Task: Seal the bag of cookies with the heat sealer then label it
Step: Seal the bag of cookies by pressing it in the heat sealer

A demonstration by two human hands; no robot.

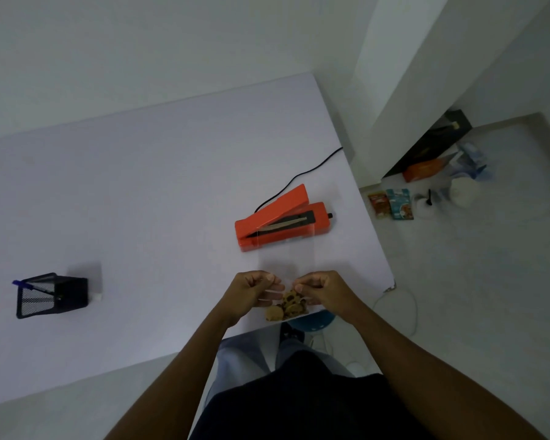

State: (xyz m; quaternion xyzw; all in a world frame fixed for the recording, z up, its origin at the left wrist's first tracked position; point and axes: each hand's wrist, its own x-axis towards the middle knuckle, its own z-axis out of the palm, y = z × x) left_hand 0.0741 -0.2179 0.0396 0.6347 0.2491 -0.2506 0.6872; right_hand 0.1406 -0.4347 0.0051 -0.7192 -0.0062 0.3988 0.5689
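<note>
A clear plastic bag with several cookies at its near end lies over the table's front edge. My left hand pinches its left side and my right hand pinches its right side, just above the cookies. The bag's open top end reaches the orange heat sealer, whose lid stands raised, and rests on its front edge. A black cord runs from the sealer to the table's right edge.
A black mesh pen holder with a blue pen stands at the left of the white table. On the floor to the right lie snack packets, an orange box and a white container.
</note>
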